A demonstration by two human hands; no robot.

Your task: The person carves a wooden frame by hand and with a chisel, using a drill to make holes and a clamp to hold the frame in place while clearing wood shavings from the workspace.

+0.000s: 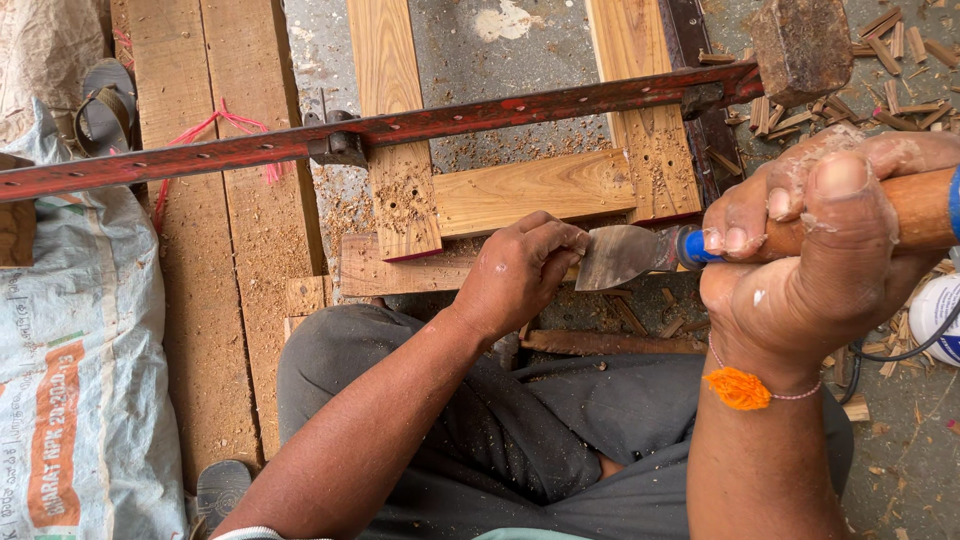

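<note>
At frame edge, both hands grip chisel [625, 255]: R [810, 250] handle, L [520, 275] hiding blade tip.

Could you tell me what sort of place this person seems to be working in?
Probably a carpentry workshop, with the work done on the floor. A wooden frame is held in a long red bar clamp, the right hand grips a chisel that the left hand steadies, and wood chips litter the ground.

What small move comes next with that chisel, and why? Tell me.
Probably push the chisel forward along the frame's lower rail: the right hand grips the wooden handle, the left hand steadies the blade at the wood's edge.
</note>
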